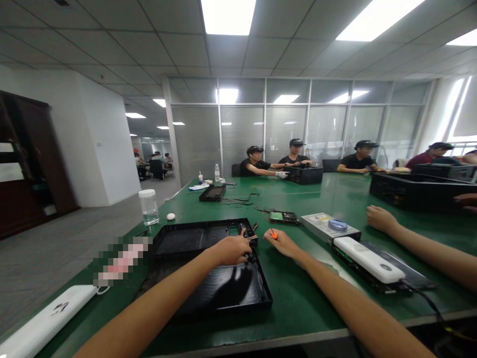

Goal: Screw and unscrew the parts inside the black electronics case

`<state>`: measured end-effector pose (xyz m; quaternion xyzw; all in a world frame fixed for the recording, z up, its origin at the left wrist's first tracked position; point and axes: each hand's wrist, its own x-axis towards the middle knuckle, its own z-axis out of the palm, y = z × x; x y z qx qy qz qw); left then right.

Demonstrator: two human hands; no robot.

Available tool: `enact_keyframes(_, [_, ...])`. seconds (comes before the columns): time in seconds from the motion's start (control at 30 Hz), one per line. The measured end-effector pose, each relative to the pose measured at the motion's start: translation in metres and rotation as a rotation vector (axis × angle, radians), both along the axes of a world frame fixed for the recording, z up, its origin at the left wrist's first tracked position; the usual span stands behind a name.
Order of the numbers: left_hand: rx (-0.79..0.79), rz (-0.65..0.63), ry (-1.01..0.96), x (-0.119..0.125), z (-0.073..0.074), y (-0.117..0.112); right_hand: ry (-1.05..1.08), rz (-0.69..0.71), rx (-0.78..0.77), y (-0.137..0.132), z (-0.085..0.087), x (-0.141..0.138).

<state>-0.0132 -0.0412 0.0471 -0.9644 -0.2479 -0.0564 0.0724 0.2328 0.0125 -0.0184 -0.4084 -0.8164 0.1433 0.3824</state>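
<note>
My left hand (233, 248) reaches over a shallow black metal computer case panel (257, 283). Its fingers are closed on a bundle of thin cables (245, 232) at the panel's right side; the fingertips are partly hidden. Just right of the panel is my right hand (281, 242), its fingers curled around what looks like a screwdriver (274, 235) with an orange handle. Most of that tool is hidden in the hand. Beyond my hands lies a small drive with a green circuit board (276, 216).
Right of me are a silver power supply (324, 224) with a blue tape roll on it and a white power bank (368, 258). Another person's hand (382, 219) rests nearby. Left stand a plastic jar (149, 206) and a white device (52, 318). Co-workers handle black cases (303, 174) across the table.
</note>
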Motion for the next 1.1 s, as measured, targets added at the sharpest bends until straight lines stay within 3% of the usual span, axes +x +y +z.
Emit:
enact_keyframes(0.17, [0.122,-0.074,-0.038,0.018,-0.032,0.015,-0.008,0.044,0.017,-0.002,0.003,-0.001])
enact_keyframes(0.3, [0.122,-0.091,-0.104,0.015,-0.042,0.017,-0.006,0.022,0.038,-0.006,0.008,0.003])
enact_keyframes(0.57, [0.029,-0.167,-0.232,0.018,-0.042,0.019,0.023,0.027,0.034,-0.003,0.008,0.003])
enact_keyframes(0.9, [0.110,0.031,-0.176,0.017,-0.043,0.020,0.298,-0.040,-0.284,0.003,0.007,0.005])
enact_keyframes(1.1, [0.059,0.104,-0.118,0.018,-0.041,0.015,0.242,-0.084,-0.285,0.001,0.008,0.003])
